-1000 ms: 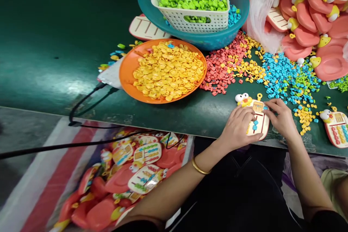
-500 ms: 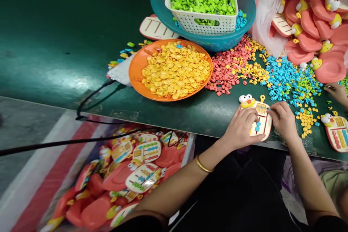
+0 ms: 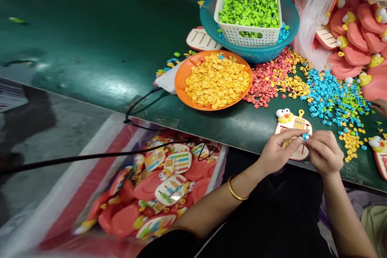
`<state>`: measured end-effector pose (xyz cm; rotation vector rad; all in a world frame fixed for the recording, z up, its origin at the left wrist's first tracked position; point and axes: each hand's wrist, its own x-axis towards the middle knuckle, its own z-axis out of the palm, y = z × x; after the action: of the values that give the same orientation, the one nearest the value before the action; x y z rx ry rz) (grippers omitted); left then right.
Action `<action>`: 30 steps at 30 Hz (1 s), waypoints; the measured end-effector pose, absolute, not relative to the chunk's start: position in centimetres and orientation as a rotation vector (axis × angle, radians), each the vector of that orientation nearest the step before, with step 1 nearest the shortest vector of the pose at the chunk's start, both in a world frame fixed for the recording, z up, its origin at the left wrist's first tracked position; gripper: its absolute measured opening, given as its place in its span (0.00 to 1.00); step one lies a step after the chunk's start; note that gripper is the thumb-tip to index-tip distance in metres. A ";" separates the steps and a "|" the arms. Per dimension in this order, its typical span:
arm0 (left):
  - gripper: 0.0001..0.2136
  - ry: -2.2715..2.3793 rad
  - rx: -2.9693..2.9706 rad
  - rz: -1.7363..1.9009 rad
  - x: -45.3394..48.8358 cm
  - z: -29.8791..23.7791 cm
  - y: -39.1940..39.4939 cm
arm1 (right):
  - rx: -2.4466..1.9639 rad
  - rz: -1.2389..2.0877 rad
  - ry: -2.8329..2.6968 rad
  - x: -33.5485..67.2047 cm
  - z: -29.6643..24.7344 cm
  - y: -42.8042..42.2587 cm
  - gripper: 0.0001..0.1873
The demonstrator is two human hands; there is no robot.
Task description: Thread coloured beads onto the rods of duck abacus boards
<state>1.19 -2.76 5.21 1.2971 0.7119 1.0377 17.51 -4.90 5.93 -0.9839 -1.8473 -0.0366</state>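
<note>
A cream duck-shaped toy calculator (image 3: 294, 125) lies at the near edge of the green table (image 3: 90, 48). My left hand (image 3: 276, 151) rests on its lower part with fingers curled, the fingertips up at the small blue button (image 3: 305, 137). My right hand (image 3: 325, 153) pinches that blue button just above the toy's face. Loose blue buttons (image 3: 329, 92), yellow ones (image 3: 350, 143) and red ones (image 3: 266, 82) lie heaped right behind the toy.
An orange plate of yellow discs (image 3: 216, 80) and a teal bowl (image 3: 250, 50) holding a white basket of green parts (image 3: 249, 6) stand behind. Pink toy shells in a plastic bag (image 3: 356, 32) fill the right. A bin of finished toys (image 3: 163, 181) sits below the edge. Another person's fingers (image 3: 381, 107) show far right.
The view has swung left and down. My right hand lifted off the toy's right side and now pinches a blue button above it; my left hand slid lower on the toy.
</note>
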 end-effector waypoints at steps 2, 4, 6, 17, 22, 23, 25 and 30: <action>0.18 0.730 1.115 0.987 1.6 5.3 -3.5 | -1.009 -0.058 -1.866 17.0 6.0 -5.3 0.21; 0.18 0.781 1.096 0.999 1.4 5.1 -3.6 | -1.045 -0.069 -1.895 16.6 5.9 -5.8 0.23; 0.16 0.912 1.266 1.123 -0.1 5.0 -2.3 | -1.080 -0.066 -1.908 16.8 5.5 -6.4 0.25; 0.19 2.355 1.657 0.810 -19.8 11.1 16.6 | -1.769 -0.208 -1.441 25.6 0.9 -6.4 0.10; 0.20 1.872 2.166 1.297 -12.8 9.9 11.7 | -1.842 -0.005 -1.548 26.6 1.2 -3.5 0.11; 0.18 1.636 2.304 1.353 -10.4 9.1 9.3 | -1.835 0.010 -1.601 26.3 1.2 -2.8 0.11; 0.18 1.167 2.514 1.159 -5.5 7.0 4.5 | -1.853 0.023 -1.689 25.8 1.0 -1.7 0.11; 0.29 0.923 2.514 0.805 1.4 1.9 -2.1 | -1.882 0.105 -1.779 25.0 1.1 -1.2 0.11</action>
<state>1.45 -2.09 1.88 2.5135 0.9225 0.8048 25.00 -1.16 1.11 -1.8820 -1.7788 0.1049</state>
